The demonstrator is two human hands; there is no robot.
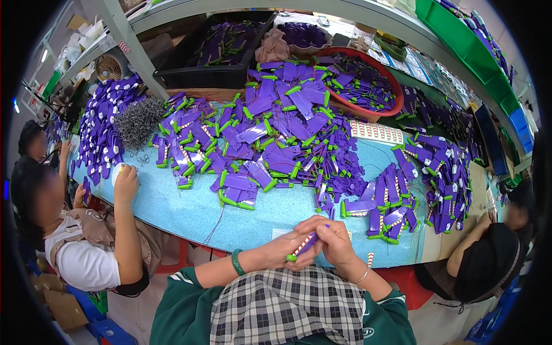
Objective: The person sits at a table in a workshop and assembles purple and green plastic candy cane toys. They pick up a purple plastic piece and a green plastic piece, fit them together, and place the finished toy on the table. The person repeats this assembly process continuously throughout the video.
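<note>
Close to my body, at the table's near edge, both my hands hold one small flat purple plastic piece (308,245) with a green end and a red-and-white striped strip along it. My left hand (282,246) is closed around the green end and the lower side. With fingers bent, my right hand (338,245) pinches its upper purple end. Beyond my hands spreads a large pile of similar purple pieces with green ends (276,152). A group of pieces bearing striped strips (394,201) lies to the right of them.
A striped sticker sheet (376,131) rests beside the pile. Behind stand a red basin (397,98) and black tray (201,77), both holding purple parts. Tangled metal rings (138,123) lie left. Co-workers sit at left (86,247) and right (489,253). A shelf frame (123,46) rises behind.
</note>
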